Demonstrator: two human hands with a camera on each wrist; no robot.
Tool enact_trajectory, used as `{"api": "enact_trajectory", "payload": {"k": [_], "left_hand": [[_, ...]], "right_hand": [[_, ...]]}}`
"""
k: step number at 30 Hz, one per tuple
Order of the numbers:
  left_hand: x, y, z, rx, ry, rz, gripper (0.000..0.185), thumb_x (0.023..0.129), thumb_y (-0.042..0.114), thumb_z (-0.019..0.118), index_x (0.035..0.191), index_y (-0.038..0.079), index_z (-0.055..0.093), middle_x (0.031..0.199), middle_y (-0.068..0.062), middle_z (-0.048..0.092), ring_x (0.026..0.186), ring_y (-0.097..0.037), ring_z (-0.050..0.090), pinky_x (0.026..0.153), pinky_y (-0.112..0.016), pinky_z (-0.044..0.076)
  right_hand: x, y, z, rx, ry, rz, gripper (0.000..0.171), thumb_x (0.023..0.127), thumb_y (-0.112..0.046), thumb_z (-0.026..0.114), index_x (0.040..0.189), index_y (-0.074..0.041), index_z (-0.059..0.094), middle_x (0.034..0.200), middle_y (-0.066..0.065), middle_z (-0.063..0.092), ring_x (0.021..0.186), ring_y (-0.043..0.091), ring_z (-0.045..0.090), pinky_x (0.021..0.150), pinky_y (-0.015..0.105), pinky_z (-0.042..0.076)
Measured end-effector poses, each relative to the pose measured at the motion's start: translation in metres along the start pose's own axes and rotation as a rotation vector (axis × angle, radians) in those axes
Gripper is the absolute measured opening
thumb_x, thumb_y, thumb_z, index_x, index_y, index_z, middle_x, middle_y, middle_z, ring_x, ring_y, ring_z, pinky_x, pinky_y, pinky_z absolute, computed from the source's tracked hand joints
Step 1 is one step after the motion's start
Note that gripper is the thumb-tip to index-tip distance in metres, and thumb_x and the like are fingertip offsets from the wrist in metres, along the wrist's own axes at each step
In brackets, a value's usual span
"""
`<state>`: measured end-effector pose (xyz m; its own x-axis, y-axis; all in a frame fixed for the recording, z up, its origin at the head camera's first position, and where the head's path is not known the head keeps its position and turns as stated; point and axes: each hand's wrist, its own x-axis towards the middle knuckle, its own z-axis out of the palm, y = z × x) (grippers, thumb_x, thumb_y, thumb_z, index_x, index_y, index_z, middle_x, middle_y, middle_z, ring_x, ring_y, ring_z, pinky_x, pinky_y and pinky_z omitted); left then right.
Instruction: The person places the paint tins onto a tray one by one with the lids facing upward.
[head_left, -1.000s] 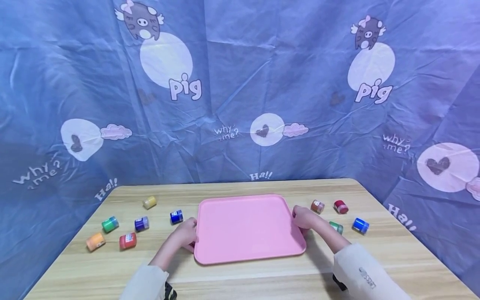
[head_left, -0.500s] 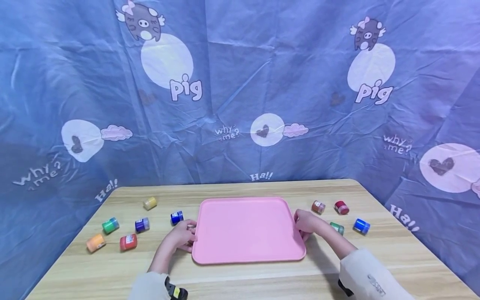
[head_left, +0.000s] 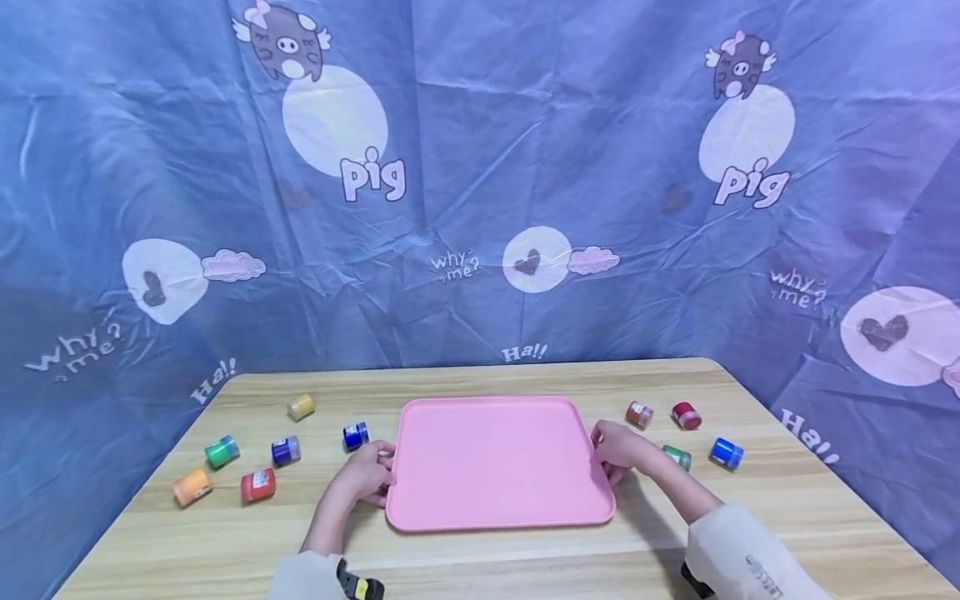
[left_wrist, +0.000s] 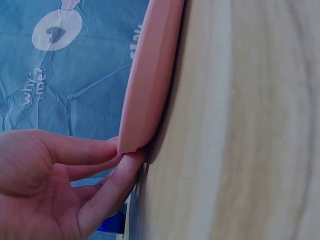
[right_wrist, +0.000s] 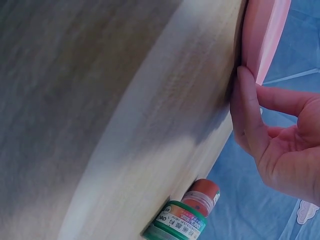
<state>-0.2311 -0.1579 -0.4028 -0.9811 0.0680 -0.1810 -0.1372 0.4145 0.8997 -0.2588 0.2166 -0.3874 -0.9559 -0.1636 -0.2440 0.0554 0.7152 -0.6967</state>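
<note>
- Hands first: left hand [head_left: 366, 477] sits at the left edge of the pink tray [head_left: 495, 458], fingers [left_wrist: 107, 192] loosely curled, tips tucked under the rim and against its lip; a light fingertip pinch, not a full wrap.
- Right hand [head_left: 618, 448] mirrors it on the right edge; right wrist view shows one finger [right_wrist: 250, 112] pressed along the underside of the rim, the others bent behind it.
- Tray lies flat on the wooden table [head_left: 480, 558], lower centre of the head frame, nothing on it.
- Risk: grip is fingertip-only on a thin, smooth rim. Any lift or pull with uneven force likely lets one side slip and the tray tilt or drop.
- Risk: green-capped jar [head_left: 677, 456] lies just beside the right hand, blue jar [head_left: 355, 434] near the left. A sideways slide of the tray or a wrist swing probably knocks them; they lie on their sides, so they'd roll.
- Risk: a rolling jar on the right has little table before the edge.
- Other jars, left half of frame: yellow jar [head_left: 301, 407], purple jar [head_left: 286, 450], green jar [head_left: 222, 452], red jar [head_left: 258, 485], orange jar [head_left: 192, 487].
- Right half: brown jar [head_left: 639, 414], dark red jar [head_left: 686, 415], bright blue jar [head_left: 726, 453].
- Surface: pale wood grain, rounded far corners.
- Room: creased blue backdrop [head_left: 480, 167] with cartoon pigs, white circles and "pig", "why me?", "Ha!!" lettering fills the upper frame and both sides.
</note>
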Motion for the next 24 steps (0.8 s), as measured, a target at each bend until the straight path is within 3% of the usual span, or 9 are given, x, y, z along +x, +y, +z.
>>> {"api": "enact_trajectory", "payload": {"k": [8,14,20,24], "left_hand": [[-0.001,0.000,0.000,-0.015,0.006,0.002,0.048,0.071,-0.020,0.050,0.118,-0.016,0.042,0.086,-0.015,0.052,0.061,-0.021,0.055,0.048,-0.032,0.053],[-0.001,0.000,0.000,-0.020,-0.008,-0.008,0.048,0.072,-0.019,0.050,0.119,-0.016,0.041,0.086,-0.015,0.051,0.060,-0.021,0.055,0.048,-0.031,0.053],[0.000,0.000,0.000,-0.023,-0.010,-0.013,0.048,0.072,-0.019,0.050,0.119,-0.015,0.041,0.085,-0.014,0.052,0.060,-0.021,0.055,0.048,-0.031,0.052],[0.000,0.000,0.000,-0.024,-0.014,-0.008,0.048,0.072,-0.019,0.050,0.120,-0.016,0.041,0.087,-0.015,0.052,0.061,-0.022,0.055,0.050,-0.032,0.053]], "right_hand": [[-0.003,0.001,-0.008,0.028,-0.003,-0.020,0.014,0.078,0.005,0.054,0.090,0.006,0.047,0.063,0.015,0.057,0.052,0.024,0.061,0.048,0.034,0.054],[-0.012,0.001,-0.043,-0.072,0.058,-0.073,0.009,0.082,-0.001,0.056,0.087,0.005,0.051,0.066,0.010,0.052,0.054,0.020,0.058,0.051,0.033,0.054],[-0.025,0.009,-0.079,-0.265,0.089,-0.255,0.006,0.077,0.002,0.056,0.082,0.002,0.057,0.069,0.005,0.056,0.060,0.016,0.052,0.053,0.031,0.047],[-0.031,0.025,-0.090,-0.370,0.061,-0.358,0.009,0.072,0.004,0.057,0.079,-0.001,0.059,0.066,-0.001,0.052,0.056,0.009,0.043,0.051,0.026,0.038]]}}
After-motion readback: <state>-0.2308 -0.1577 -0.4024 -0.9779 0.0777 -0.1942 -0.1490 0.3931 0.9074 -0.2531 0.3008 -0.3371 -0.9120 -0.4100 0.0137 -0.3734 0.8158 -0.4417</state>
